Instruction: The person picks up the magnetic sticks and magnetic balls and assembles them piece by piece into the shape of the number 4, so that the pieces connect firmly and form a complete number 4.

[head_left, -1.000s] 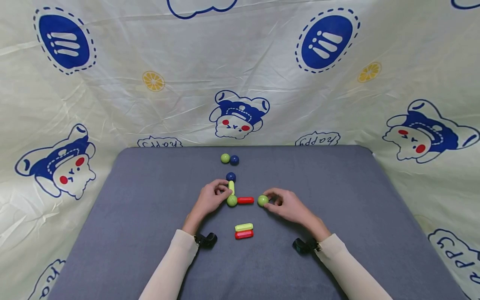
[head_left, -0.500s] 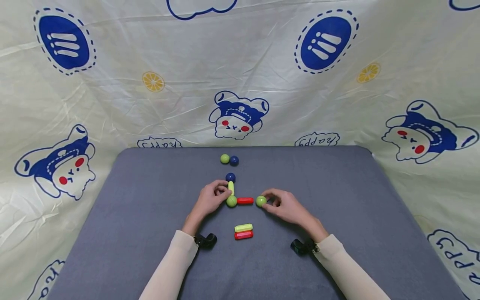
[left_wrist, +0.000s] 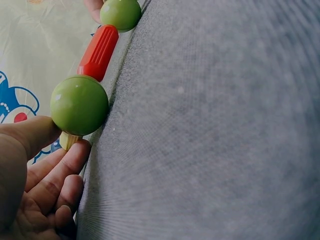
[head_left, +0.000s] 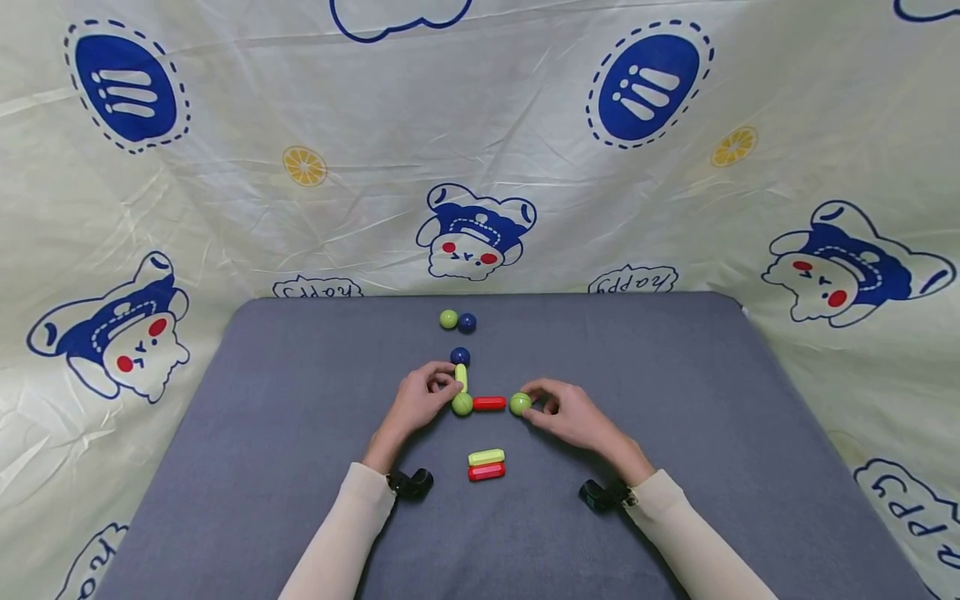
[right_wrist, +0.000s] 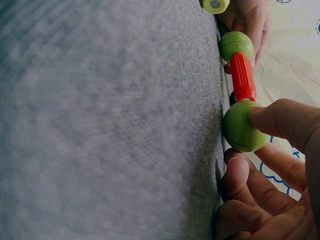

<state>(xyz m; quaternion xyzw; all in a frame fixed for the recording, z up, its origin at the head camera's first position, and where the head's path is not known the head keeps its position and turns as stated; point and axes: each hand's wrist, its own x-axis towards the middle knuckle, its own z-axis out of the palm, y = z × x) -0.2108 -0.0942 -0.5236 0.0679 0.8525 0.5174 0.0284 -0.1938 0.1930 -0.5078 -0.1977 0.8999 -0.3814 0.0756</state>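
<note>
My left hand (head_left: 422, 396) pinches a yellow-green rod (head_left: 461, 378), its thumb against the green ball (left_wrist: 79, 105) at the rod's near end. At the far end of that rod sits a blue ball (head_left: 461, 357). A red rod (head_left: 489, 403) extends rightward from the near green ball. My right hand (head_left: 573, 414) pinches a second green ball (right_wrist: 244, 126) between thumb and fingers, at the right end of the red rod. A small pale tip shows between this ball and the rod in the right wrist view; whether they are joined I cannot tell.
Nearer to me, a loose yellow-green rod (head_left: 486, 457) lies alongside a red one (head_left: 487, 472). Toward the back, a green ball (head_left: 448, 319) and a blue ball (head_left: 467, 322) sit side by side. Everything rests on a grey cloth-covered table (head_left: 300, 500), with a printed curtain (head_left: 540, 100) behind.
The right hand has brought its green ball slightly left, narrowing the gap to the red rod. The left hand keeps its hold on the yellow-green rod; the view has shifted a little.
</note>
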